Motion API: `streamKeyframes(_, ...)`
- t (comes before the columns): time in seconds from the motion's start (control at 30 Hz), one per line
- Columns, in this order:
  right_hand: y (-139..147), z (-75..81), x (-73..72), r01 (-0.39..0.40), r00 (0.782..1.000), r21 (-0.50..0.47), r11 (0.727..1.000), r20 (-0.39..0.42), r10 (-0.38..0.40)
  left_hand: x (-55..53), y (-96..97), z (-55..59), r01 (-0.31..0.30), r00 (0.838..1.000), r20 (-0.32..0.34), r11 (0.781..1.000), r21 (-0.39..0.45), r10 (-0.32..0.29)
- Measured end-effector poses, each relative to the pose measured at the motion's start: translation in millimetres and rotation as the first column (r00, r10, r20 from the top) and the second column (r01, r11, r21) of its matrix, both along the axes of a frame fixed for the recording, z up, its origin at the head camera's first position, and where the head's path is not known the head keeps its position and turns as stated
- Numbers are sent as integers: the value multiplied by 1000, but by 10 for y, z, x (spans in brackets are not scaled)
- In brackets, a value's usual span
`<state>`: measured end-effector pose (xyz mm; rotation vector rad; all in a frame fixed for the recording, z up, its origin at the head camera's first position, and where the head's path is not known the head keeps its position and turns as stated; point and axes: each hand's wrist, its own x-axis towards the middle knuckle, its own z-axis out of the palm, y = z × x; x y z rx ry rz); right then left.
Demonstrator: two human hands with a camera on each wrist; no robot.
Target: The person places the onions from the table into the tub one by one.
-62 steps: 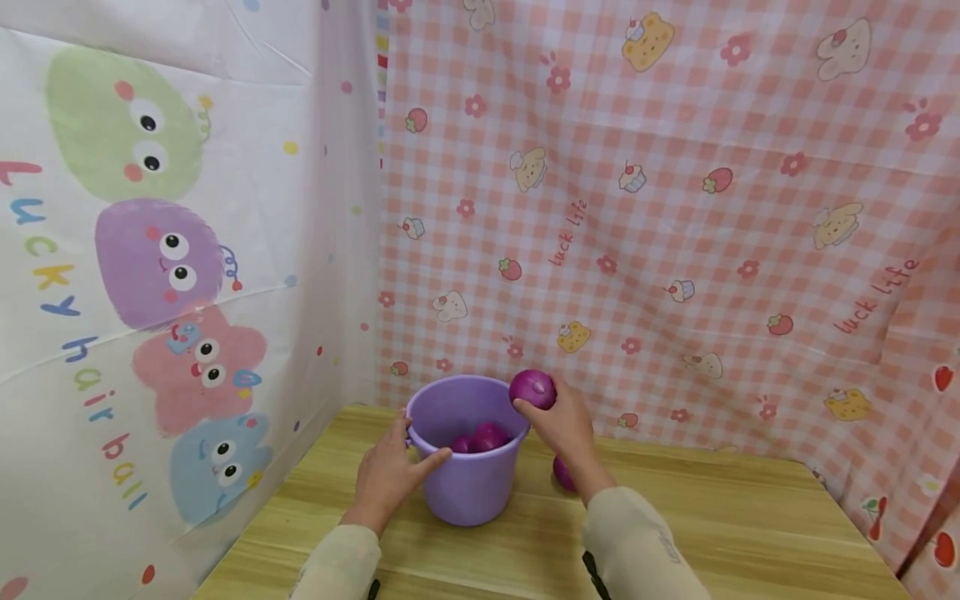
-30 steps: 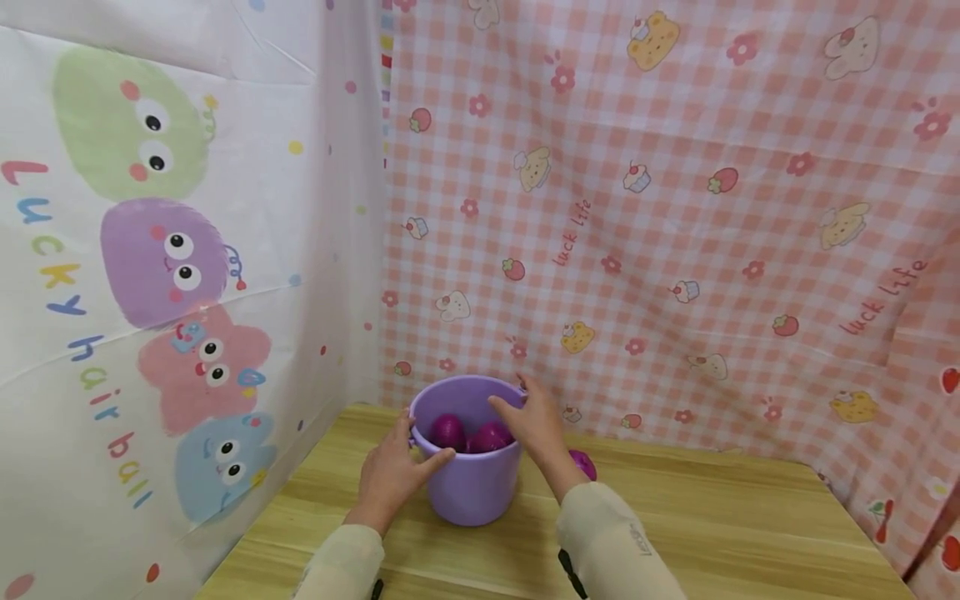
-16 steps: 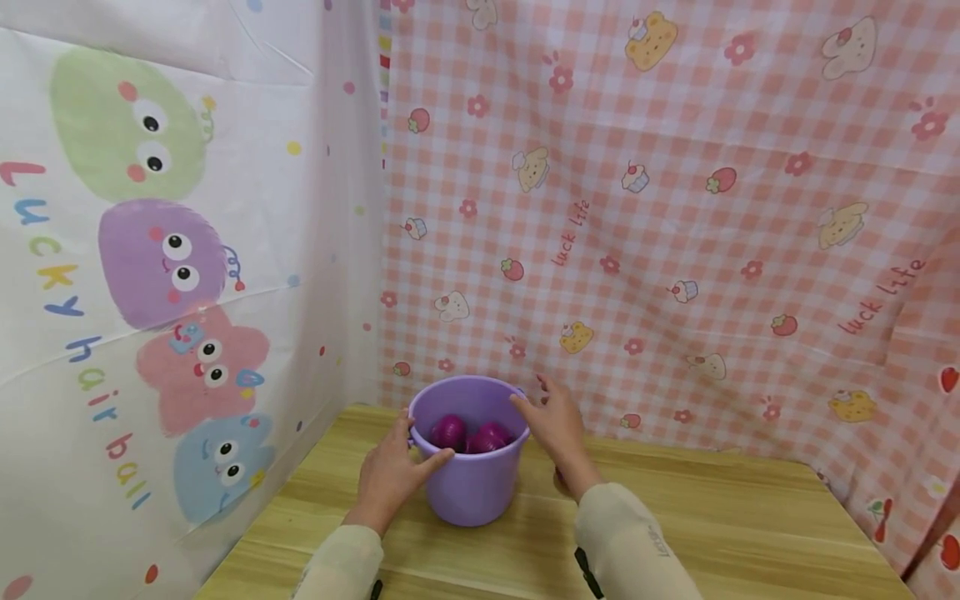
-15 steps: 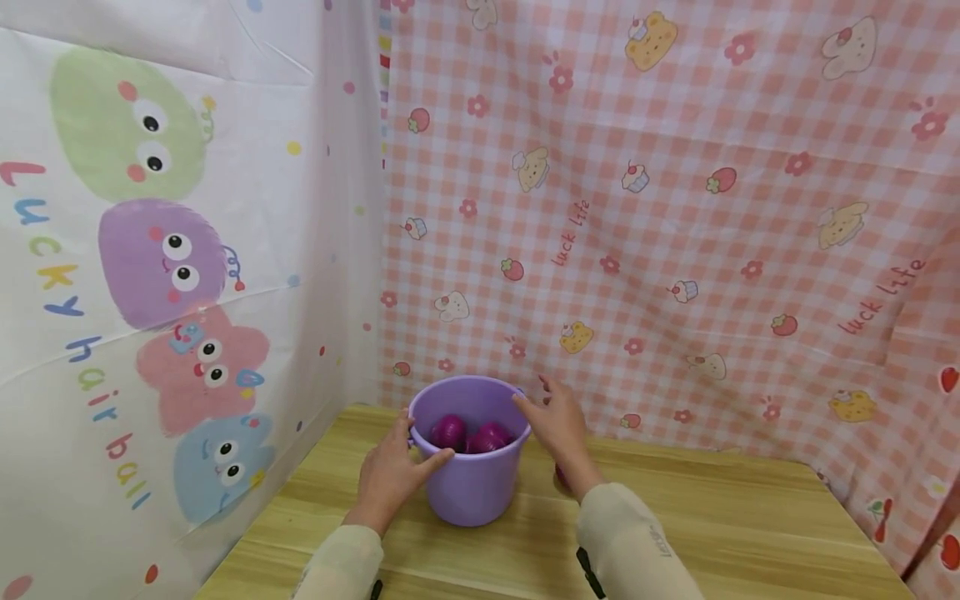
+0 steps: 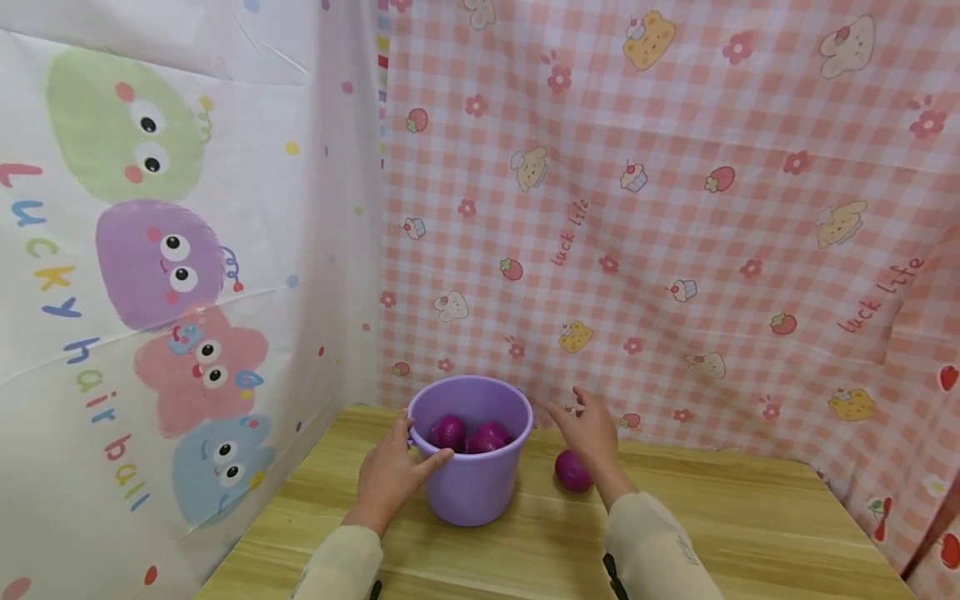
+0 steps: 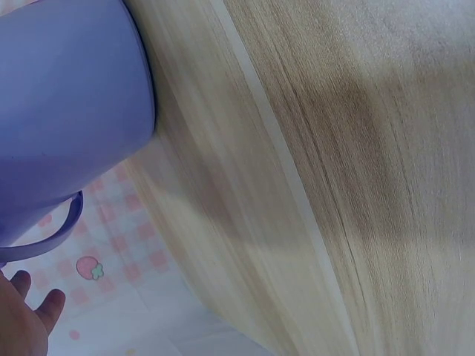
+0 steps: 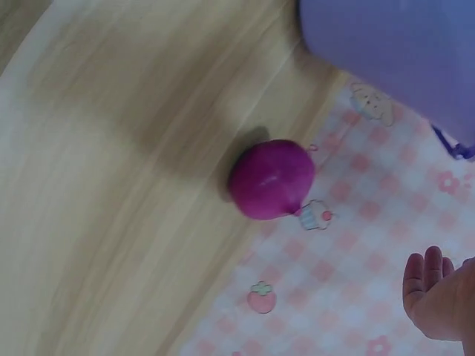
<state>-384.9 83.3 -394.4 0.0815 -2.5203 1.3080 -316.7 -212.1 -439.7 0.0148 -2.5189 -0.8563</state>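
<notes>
A purple bucket (image 5: 472,487) stands upright on the table, with at least two red onions (image 5: 448,433) showing inside it. My left hand (image 5: 390,475) holds the bucket at its left side, thumb along the front rim and fingers near the rim by the handle. In the left wrist view only part of that hand (image 6: 22,322) shows, below the curved handle (image 6: 56,241). To the right of the bucket, another red onion (image 7: 272,179) lies on the table. Just above and behind it, my right hand (image 5: 592,429) hangs with its fingers spread and nothing in them.
The wooden table (image 5: 712,517) extends to the right and front. Behind it hangs a pink checked cloth (image 5: 675,250). A white printed cloth (image 5: 300,250) closes off the left side.
An onion that my right hand held over the rim is now in the bucket. That hand has emptied and moved right, uncovering the onion on the table. My left hand has stayed on the bucket.
</notes>
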Motion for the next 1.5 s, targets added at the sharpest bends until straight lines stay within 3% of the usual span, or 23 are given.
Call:
streamKeyframes(0.2,154,-104,4,6,1000,13,1000,-14,-6,-9,-9,-17,0,1000,2,1000,-1,0)
streamKeyframes(0.4,310,-236,40,1,999,8,1000,52,-2,-4,-3,-6,4,1000,10,1000,1,-4)
streamKeyframes(0.8,557,-666,21,-21,990,-12,1000,142,23,-19,14,-1,4,1000,2,1000,2,-4)
streamKeyframes(1.13,564,-995,-56,-21,985,-1,1000,170,21,-8,-21,-31,-4,1000,-2,1000,4,4)
streamKeyframes(1.5,554,-1179,-138,-22,988,30,999,151,18,-19,-5,-28,2,1000,1,1000,8,-2)
